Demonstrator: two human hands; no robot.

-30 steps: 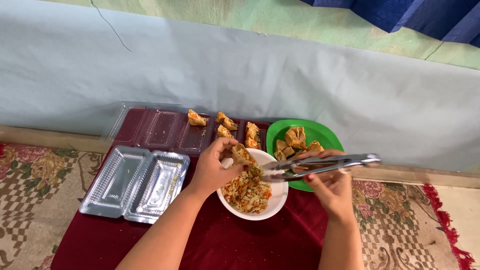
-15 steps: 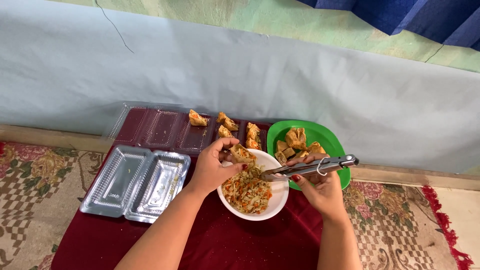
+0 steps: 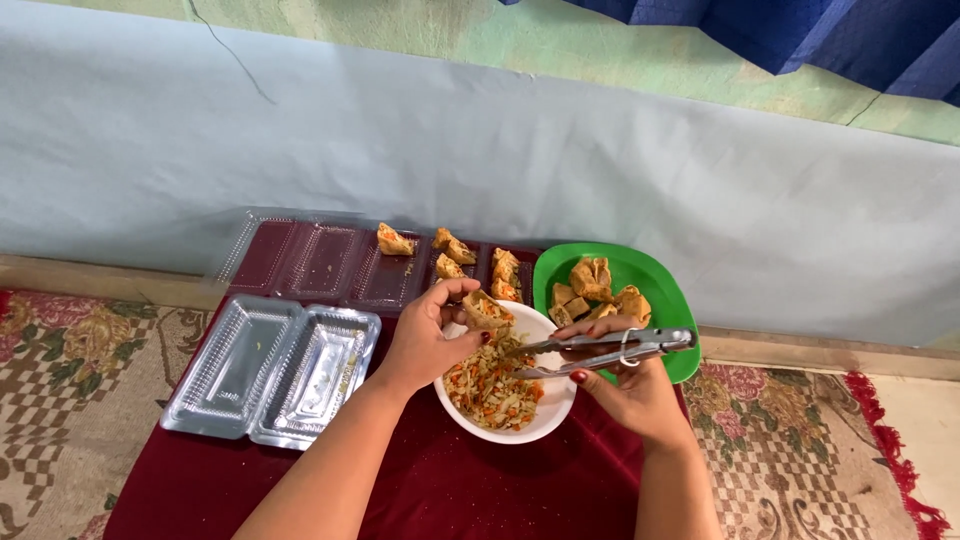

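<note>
- Fried tofu pocket, golden-brown and split open at the top, sits pinched in the left hand directly above the far rim of the white bowl.
- Head view, left side: the left hand's fingers are closed around the pocket's sides, thumb on the near face, with the open slit turned toward the tongs.
- Head view, right side: the right hand is clamped on the handle end of the metal tongs; the tong tips lie close together over the bowl, just beside the pocket, and whether they carry any filling I cannot tell.
- The bowl holds a shredded vegetable mix in orange, pale and green strands, loose and moist-looking.
- Handling, as a judgement: the pocket looks light, soft and a little oily, with a thin skin that would likely tear if squeezed hard; it is best held by its two firmer side walls near the base, leaving the mouth free.
- Behind the bowl, a green plate carries more unfilled fried pieces.
- A clear compartment tray at the back holds several filled pieces in its right-hand sections.
- Another clear hinged container lies open and bare to the left, on the dark red cloth covering the worktop.
</note>
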